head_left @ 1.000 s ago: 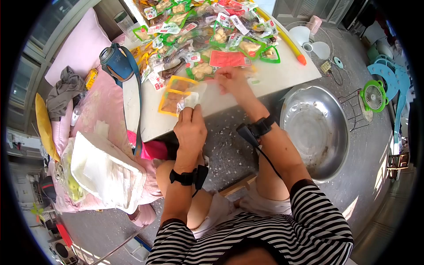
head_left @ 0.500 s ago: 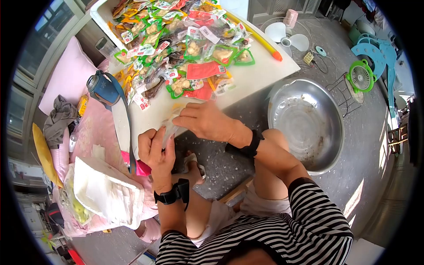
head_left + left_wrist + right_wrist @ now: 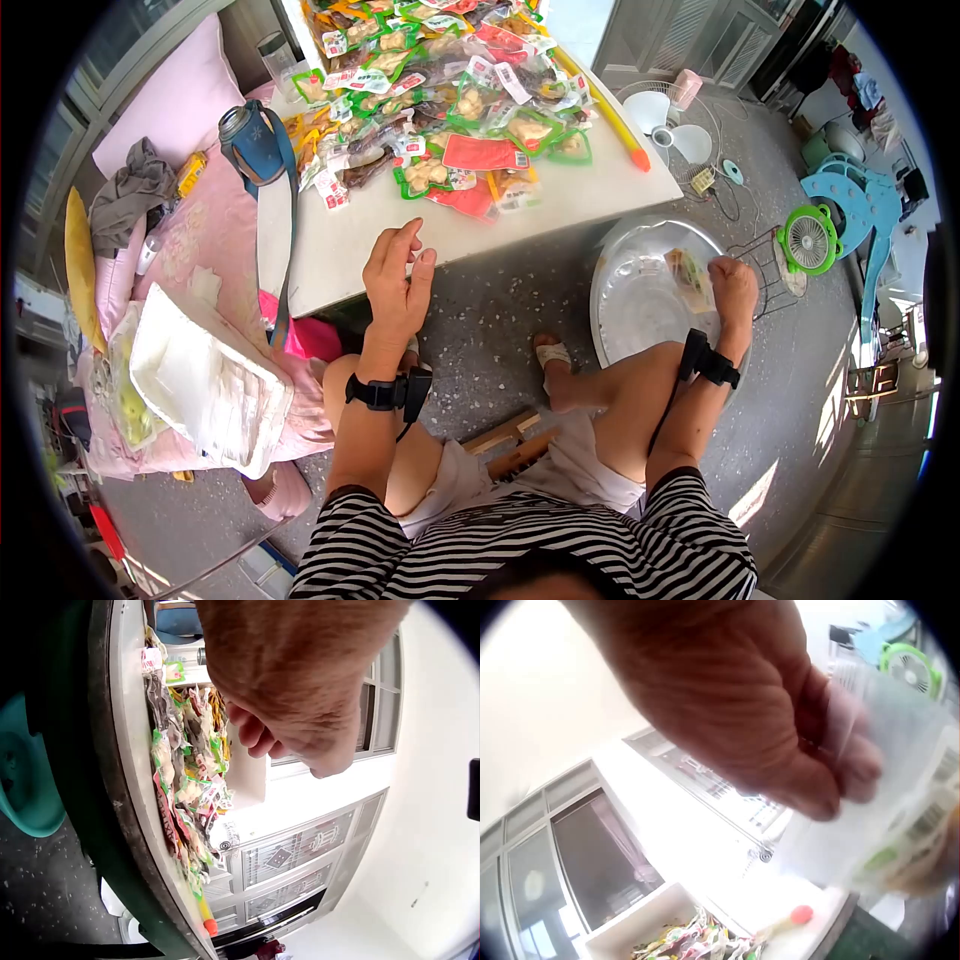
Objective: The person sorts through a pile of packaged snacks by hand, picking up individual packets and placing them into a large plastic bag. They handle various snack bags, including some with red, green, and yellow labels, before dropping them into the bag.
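Note:
My right hand [image 3: 735,290] is over the metal basin [image 3: 625,330], at its right side. Its thumb and fingers pinch a clear plastic food packet [image 3: 690,280] by one edge. In the right wrist view the see-through packet [image 3: 922,825] shows printed labels and brownish contents, and it covers part of the fingers. My left hand [image 3: 397,285] is raised by the table's front edge with nothing in it, fingers loosely bent and thumb apart. Beyond it, a pile of sealed food packets [image 3: 430,175] in green, red and orange covers the back of the white table [image 3: 560,215].
A blue flask [image 3: 250,145] with a strap stands at the table's left. A yellow stick [image 3: 605,110] lies along the right edge. To the left, a white foam box [image 3: 165,345] rests on the pink bed. Beyond the basin are a green fan [image 3: 810,240] and a wire rack.
Both hands were together on a packet by the table edge. Since then the left hand has let go, and the right has carried a packet rightward over the basin.

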Motion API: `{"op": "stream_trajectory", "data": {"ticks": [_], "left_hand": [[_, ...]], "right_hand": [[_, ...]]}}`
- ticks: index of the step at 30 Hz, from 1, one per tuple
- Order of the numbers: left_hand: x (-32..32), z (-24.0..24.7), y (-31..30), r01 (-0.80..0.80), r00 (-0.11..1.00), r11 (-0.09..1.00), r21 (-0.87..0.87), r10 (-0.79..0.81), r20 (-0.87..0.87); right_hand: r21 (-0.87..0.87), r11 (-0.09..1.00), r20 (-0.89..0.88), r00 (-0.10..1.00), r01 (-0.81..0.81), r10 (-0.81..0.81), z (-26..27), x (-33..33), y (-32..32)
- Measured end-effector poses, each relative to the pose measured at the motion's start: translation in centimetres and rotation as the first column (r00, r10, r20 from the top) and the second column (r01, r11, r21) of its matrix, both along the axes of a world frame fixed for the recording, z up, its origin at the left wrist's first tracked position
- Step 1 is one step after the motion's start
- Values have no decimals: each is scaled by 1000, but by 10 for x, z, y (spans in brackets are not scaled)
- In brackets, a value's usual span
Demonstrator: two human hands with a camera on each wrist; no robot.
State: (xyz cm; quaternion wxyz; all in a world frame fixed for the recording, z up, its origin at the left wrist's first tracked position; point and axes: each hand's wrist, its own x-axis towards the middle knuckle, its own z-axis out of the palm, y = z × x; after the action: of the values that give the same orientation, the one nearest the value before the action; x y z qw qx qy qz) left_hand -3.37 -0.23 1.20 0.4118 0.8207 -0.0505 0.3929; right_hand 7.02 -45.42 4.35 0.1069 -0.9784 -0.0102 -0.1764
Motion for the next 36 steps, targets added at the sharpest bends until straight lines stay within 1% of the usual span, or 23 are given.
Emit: {"op": "stream_trajectory", "data": {"ticks": [1,3,4,6,8,9,11,13,15,17,18,19,20,21,23,24,25,27,29,31,32,35,36], "left_hand": [[3,-3,-1,0,1000,1000,6,0,-14],[8,-7,-2,-39,999,999,33,40,-24],[12,-8,-2,-58,998,997,49,60,-28],[17,-12,1,-92,995,995,27,93,-30],[17,-13,7,-146,988,989,13,147,-40],[17,-14,12,-170,985,985,17,170,-24],[17,-17,23,-216,976,976,21,215,12],[11,-12,31,-260,965,965,-24,261,12],[3,-10,45,-290,957,955,-57,291,7],[-9,-4,67,-327,943,936,-129,331,16],[-16,-1,77,-345,936,925,-162,352,19],[-28,7,89,-381,921,889,-255,390,-14],[-41,15,105,-473,874,858,-201,485,12],[-59,23,121,-560,820,815,-150,571,41],[-104,41,144,-734,679,679,-7,734,-4],[-129,42,158,-807,577,568,158,817,8],[-155,42,170,-842,471,435,317,881,40],[-200,42,189,-783,273,236,576,962,-24],[-237,29,203,-695,229,254,673,965,-127],[-262,27,214,-663,239,495,562,851,-468],[-269,20,220,-697,284,502,511,848,-447],[-263,31,210,-818,281,424,388,884,-373],[-257,34,205,-833,337,391,390,919,-203]], "right_hand": [[-58,997,-7,998,59,-60,-25,8,-20],[-137,988,1,997,73,-74,-62,19,-55],[-97,992,-11,997,78,-80,-56,19,-48],[109,994,23,1000,-17,15,-42,24,-19],[271,953,22,990,-137,136,-22,29,25],[388,893,28,972,-226,234,-14,32,49],[595,713,70,908,-371,414,4,33,101],[808,449,55,808,-381,587,34,18,162],[860,325,36,681,-393,731,60,-7,216],[860,253,35,547,-442,837,63,-27,255],[865,240,15,502,-440,865,58,-28,268],[870,228,-1,461,-437,887,49,-28,281],[875,217,-15,423,-433,906,38,-28,291],[896,215,-35,421,-388,907,26,-28,298],[929,210,-68,419,-303,905,0,-21,310],[934,230,-107,400,-274,910,-13,-18,315],[930,247,-130,386,-272,913,-20,-16,317],[919,292,-183,368,-266,911,-29,-14,317],[920,296,-189,372,-256,909,-32,-10,316],[919,301,-194,374,-254,907,-34,-9,315],[919,302,-194,375,-255,906,-35,-9,314],[916,308,-199,375,-257,906,-34,-10,314],[914,312,-204,372,-258,906,-34,-10,313]]}}
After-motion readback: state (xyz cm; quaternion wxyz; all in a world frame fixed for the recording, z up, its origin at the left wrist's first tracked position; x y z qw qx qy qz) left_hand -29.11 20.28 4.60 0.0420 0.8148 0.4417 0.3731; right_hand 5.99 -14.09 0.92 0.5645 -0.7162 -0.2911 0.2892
